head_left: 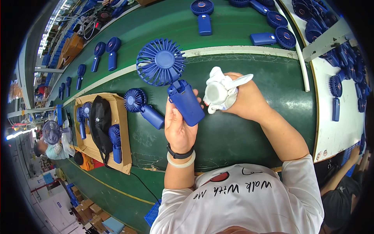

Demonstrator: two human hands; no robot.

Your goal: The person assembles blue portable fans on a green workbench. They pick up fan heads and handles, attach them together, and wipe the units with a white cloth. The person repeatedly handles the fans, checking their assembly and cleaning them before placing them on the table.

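My left hand (180, 134) is closed round the handle of a blue handheld fan (186, 102). The fan's round slatted head points away from me and its handle is tilted. My right hand (246, 97) grips a bunched white cloth (223, 82), just right of the fan and apart from it. A round, pale grey-white end shows in the middle of the cloth; what it belongs to I cannot make out. Another blue handheld fan (151, 116) lies on the green work surface (233, 144), left of my left hand.
A cardboard tray (125, 134) at the left holds several fans and a black bag (102, 124). More fans lie beyond a pale strip (249, 50). A white pipe (300, 50) borders a white table (327, 113) heaped with fans. Other people are at the far left and lower right.
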